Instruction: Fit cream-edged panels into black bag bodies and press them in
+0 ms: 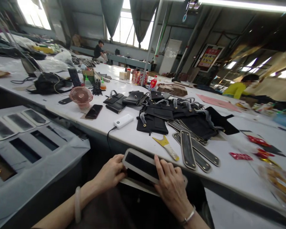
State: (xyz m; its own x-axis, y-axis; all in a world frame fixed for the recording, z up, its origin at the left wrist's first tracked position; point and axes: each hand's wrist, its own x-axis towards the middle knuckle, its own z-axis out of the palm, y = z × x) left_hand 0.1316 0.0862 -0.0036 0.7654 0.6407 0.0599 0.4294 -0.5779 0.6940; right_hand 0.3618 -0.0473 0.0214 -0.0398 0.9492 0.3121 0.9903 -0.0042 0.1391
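Note:
A long black panel with a pale rounded border (141, 163) is held in front of me at the table's edge. My left hand (111, 171) pinches its left end, thumb below and fingers above. Across its right part lies my right hand (170, 180), with the fingers over the top face and the thumb near the lower edge. Under the panel another pale-edged layer shows, with a dark gap between the two. Just beyond sit a yellow-and-white flat scraper-like tool (166, 148) and several black strips with pale edges and metal studs (188, 149).
Black leather bags (152, 122) with wrapped handles are piled on the white table (133, 140). A power bank (123, 121), phone (94, 111) and pink fan (81, 96) stand left. Lower left, pale-bordered panels (20, 120) lie on a covered surface. Two people sit farther off.

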